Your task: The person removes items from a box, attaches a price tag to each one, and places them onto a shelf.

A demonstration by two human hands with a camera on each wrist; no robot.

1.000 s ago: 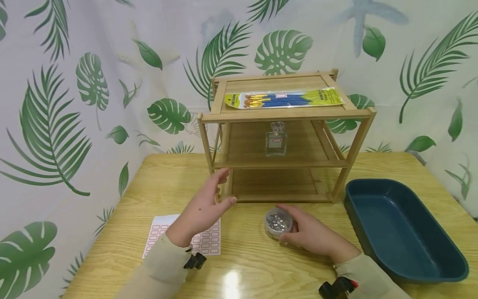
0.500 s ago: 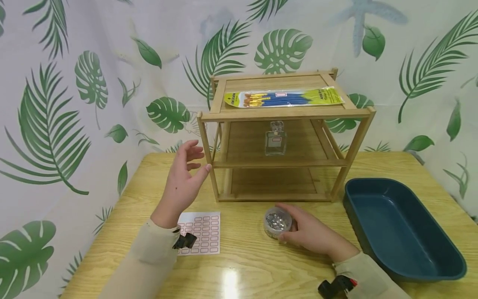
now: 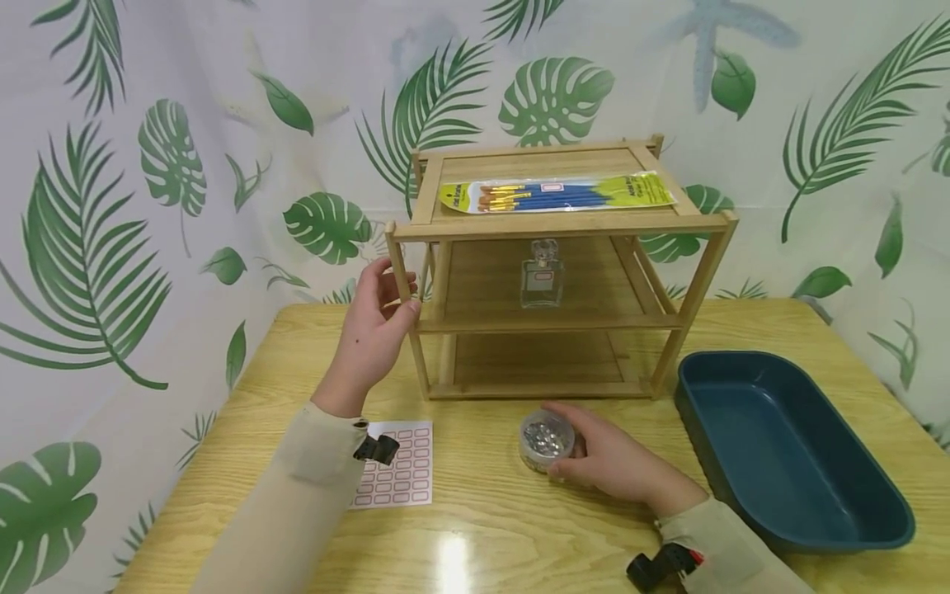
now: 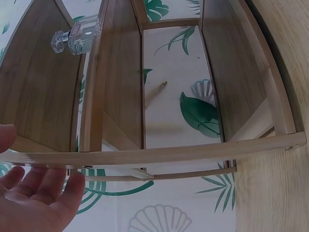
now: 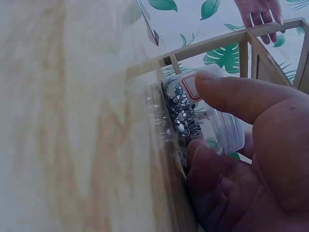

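My left hand (image 3: 371, 338) is at the left front post of a three-tier wooden shelf rack (image 3: 557, 322). The post (image 4: 159, 154) passes between its thumb and curled fingers (image 4: 46, 186). On the table, my right hand (image 3: 616, 462) grips a small round clear jar (image 3: 545, 441) by its side. Shiny silver bits fill the jar, too small to name, and a red-bordered label (image 5: 190, 88) sits on its wall beside the thumb. A glass perfume bottle (image 3: 543, 282) stands on the middle shelf. Packaged paintbrushes (image 3: 564, 195) lie on the top shelf.
A dark blue plastic tub (image 3: 794, 445) stands on the table at the right, near my right forearm. A sheet of red-bordered labels (image 3: 404, 466) lies by my left forearm, partly covered by it. Leaf-patterned cloth (image 3: 319, 148) hangs behind the table.
My left hand has moved left and up from in front of the rack, then come round its left front post. My right hand stays on the jar.
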